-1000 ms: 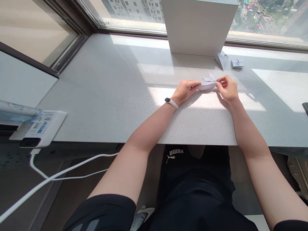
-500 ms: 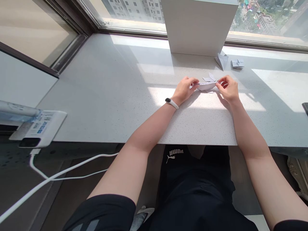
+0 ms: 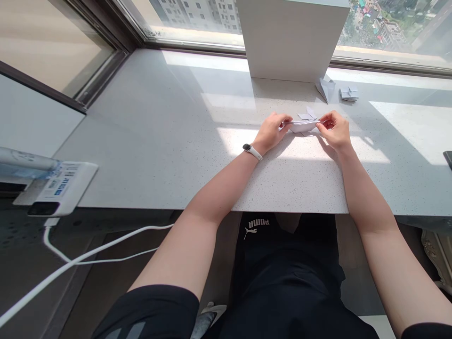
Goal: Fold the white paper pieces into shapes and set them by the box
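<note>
The left hand [image 3: 270,133] and right hand [image 3: 334,129] each pinch one end of a folded white paper [image 3: 303,125], grip narrow, just above the speckled stone surface [image 3: 141,155]; a crease is being worked along its top edge, though the fingers partly hide it; pointed paper flaps [image 3: 306,114] lie behind; a paper dart [image 3: 325,89] and small folded paper [image 3: 349,93] rest farther off.

A watch [image 3: 252,152] with a white band circles the left wrist; black short sleeves [image 3: 148,310], the left one grey-striped; black bottoms [image 3: 282,282] with a white Puma logo [image 3: 256,228]
</note>
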The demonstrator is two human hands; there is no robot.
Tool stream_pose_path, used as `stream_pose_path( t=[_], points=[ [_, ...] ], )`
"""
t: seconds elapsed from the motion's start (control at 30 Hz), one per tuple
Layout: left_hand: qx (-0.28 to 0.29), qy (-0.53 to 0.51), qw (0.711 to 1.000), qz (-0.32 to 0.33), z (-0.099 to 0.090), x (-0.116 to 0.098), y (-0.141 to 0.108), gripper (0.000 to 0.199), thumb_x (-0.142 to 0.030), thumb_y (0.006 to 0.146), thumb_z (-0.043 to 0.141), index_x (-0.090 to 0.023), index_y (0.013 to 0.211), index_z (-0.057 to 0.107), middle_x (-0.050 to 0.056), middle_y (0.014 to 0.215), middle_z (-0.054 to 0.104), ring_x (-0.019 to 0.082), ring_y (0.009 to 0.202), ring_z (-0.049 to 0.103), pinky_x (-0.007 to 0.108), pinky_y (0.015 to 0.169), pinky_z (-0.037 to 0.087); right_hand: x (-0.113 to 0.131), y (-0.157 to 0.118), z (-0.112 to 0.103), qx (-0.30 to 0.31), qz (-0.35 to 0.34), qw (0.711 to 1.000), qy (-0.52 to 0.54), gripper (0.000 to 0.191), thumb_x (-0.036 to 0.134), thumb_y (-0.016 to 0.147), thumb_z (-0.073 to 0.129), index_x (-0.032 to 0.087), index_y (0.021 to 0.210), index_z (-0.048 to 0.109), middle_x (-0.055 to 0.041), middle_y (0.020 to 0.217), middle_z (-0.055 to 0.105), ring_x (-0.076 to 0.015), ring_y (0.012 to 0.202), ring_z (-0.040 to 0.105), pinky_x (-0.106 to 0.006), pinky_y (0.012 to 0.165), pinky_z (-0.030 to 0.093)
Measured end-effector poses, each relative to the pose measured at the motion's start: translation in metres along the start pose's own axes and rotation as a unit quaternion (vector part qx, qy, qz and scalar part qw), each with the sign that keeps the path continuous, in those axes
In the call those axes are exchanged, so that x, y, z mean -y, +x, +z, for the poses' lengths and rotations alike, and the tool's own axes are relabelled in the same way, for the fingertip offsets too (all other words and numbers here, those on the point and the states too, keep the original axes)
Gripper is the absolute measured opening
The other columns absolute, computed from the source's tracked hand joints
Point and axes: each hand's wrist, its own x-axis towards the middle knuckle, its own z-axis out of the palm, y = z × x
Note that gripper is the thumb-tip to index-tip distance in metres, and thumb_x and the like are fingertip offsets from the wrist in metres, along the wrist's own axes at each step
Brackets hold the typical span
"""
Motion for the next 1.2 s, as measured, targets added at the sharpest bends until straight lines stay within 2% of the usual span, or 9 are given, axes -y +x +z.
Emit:
stream_pose_path(
  t=[0.2, 0.37, 0.53, 0.77, 1.0, 1.2],
  points=[
    [0.022, 0.01, 1.0, 0.017, -0.003, -0.002, -0.001, 0.01, -0.024, 0.114, 0.077, -0.027, 0.121, 0.083, 0.012, 0.12, 0.09, 0.028, 0.104, 0.075, 0.049, 0.103, 0.068, 0.004, 0.0, 0.0, 0.003, 0.007, 1.0, 0.006, 0.022, 0.041, 0.089, 0.087, 0.031, 0.105, 0.074, -0.0084, 0.108, 0.085, -0.0336, 0.1, 0.083, -0.06, 0.099, 0.077],
    [0.02, 0.009, 0.999, 0.024, -0.003, 0.0, -0.002, 0.009, -0.031, 0.114, 0.078, -0.029, 0.12, 0.084, 0.012, 0.113, 0.09, 0.028, 0.1, 0.074, 0.05, 0.101, 0.07, 0.004, 0.0, 0.001, 0.01, 0.014, 1.0, 0.01, 0.023, 0.041, 0.091, 0.087, 0.031, 0.107, 0.074, -0.0086, 0.109, 0.084, -0.0349, 0.106, 0.084, -0.062, 0.104, 0.078],
    [0.026, 0.012, 0.999, 0.027, -0.004, -0.001, -0.002, 0.01, -0.029, 0.114, 0.076, -0.028, 0.12, 0.085, 0.012, 0.116, 0.09, 0.029, 0.102, 0.074, 0.051, 0.1, 0.069, -0.002, 0.0, 0.001, 0.021, 0.008, 1.0, 0.003, 0.017, 0.039, 0.095, 0.084, 0.031, 0.105, 0.072, -0.0085, 0.109, 0.082, -0.0347, 0.11, 0.084, -0.059, 0.103, 0.078],
    [0.022, 0.012, 1.0, 0.016, -0.004, -0.006, -0.002, 0.008, -0.028, 0.115, 0.078, -0.027, 0.119, 0.085, 0.012, 0.117, 0.092, 0.033, 0.11, 0.074, 0.054, 0.102, 0.069, -0.005, 0.001, 0.0, 0.021, 0.026, 0.999, 0.008, 0.021, 0.037, 0.092, 0.087, 0.032, 0.108, 0.076, -0.0082, 0.111, 0.084, -0.0357, 0.111, 0.084, -0.06, 0.101, 0.077],
    [-0.007, -0.031, 0.999, -0.03, -0.006, -0.006, 0.001, 0.014, -0.023, 0.113, 0.075, -0.029, 0.118, 0.087, 0.011, 0.122, 0.093, 0.032, 0.12, 0.079, 0.05, 0.1, 0.068, 0.0, 0.009, -0.003, 0.034, 0.021, 0.999, 0.034, 0.046, 0.052, 0.097, 0.095, 0.035, 0.136, 0.078, -0.0114, 0.122, 0.083, -0.0403, 0.127, 0.085, -0.06, 0.104, 0.077],
    [-0.011, -0.085, 0.994, -0.061, -0.01, -0.015, 0.001, 0.013, -0.023, 0.111, 0.075, -0.025, 0.118, 0.086, 0.01, 0.124, 0.094, 0.028, 0.118, 0.084, 0.047, 0.107, 0.069, -0.001, 0.004, 0.003, 0.073, 0.074, 0.984, 0.145, 0.049, 0.069, 0.096, 0.098, 0.034, 0.123, 0.077, -0.0078, 0.115, 0.084, -0.0338, 0.12, 0.085, -0.051, 0.101, 0.078]
  ],
)
